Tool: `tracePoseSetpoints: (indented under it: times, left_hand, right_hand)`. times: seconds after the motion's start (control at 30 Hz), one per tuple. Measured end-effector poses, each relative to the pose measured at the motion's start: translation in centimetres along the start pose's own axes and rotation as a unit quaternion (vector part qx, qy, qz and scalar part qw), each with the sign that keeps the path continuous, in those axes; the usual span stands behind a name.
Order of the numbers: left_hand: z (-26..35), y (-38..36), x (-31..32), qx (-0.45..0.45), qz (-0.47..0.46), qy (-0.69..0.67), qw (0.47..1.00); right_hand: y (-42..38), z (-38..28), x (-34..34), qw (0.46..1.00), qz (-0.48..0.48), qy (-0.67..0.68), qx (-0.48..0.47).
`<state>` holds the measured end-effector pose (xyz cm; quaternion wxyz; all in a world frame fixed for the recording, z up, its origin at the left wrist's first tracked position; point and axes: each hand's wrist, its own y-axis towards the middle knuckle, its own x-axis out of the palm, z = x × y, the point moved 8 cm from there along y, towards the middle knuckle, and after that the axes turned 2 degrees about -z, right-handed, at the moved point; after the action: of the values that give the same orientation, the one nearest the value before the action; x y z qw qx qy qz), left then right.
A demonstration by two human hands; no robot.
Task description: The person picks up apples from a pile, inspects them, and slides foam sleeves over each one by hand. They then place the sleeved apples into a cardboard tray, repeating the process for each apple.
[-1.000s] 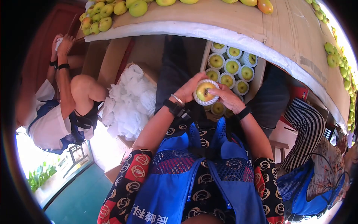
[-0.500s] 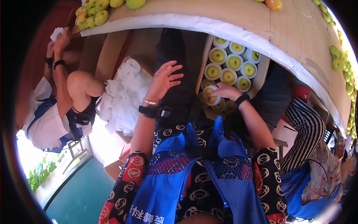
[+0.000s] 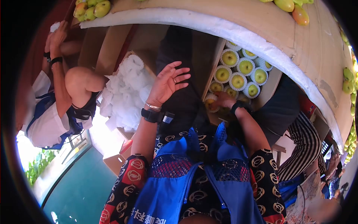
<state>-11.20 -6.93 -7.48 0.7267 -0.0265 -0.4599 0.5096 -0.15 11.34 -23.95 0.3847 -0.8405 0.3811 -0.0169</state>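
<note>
Right hand (image 3: 225, 100) has dropped from mid-frame into the box (image 3: 271, 83) since a second ago; left hand (image 3: 169, 83) has come off the apple (image 3: 210, 101). Box, right of upper centre, carries rows of netted apples (image 3: 237, 81). Left hand raised near the foam nets (image 3: 125, 91), empty, fingers loosely spread toward upper right. Right forearm slants up-left, fingers bent against the apple at the box's lower left; grip or mere touch, cannot tell. Apple likely firm, light, easily bruised; best held round its netted sides.

Right hand (image 3: 226, 100) grasping netted fruit (image 3: 210, 103) in carton (image 3: 271, 83) — left hand (image 3: 169, 84) spread, near white foam nets (image 3: 126, 93).
</note>
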Motion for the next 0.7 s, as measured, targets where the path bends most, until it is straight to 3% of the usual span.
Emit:
tracePoseSetpoints:
  times: [0.27,0.33,0.43,0.7]
  left_hand:
    - [-0.2,0.3,0.3,-0.013,-0.002,-0.013,1.0]
    - [-0.4,0.3,0.2,-0.011,-0.006,-0.008,1.0]
    - [-0.4,0.2,0.2,-0.01,-0.007,0.0,1.0]
    - [-0.7,0.4,0.2,-0.016,-0.018,-0.006,1.0]
  right_hand:
    - [0.4,0.1,0.1,0.999,-0.018,0.049,-0.005]
    - [0.7,0.2,1.1,0.994,-0.1,0.049,0.018]
    - [0.1,-0.3,0.8,0.996,-0.077,-0.032,0.025]
    - [-0.3,-0.4,0.8,0.999,-0.031,-0.027,0.018]
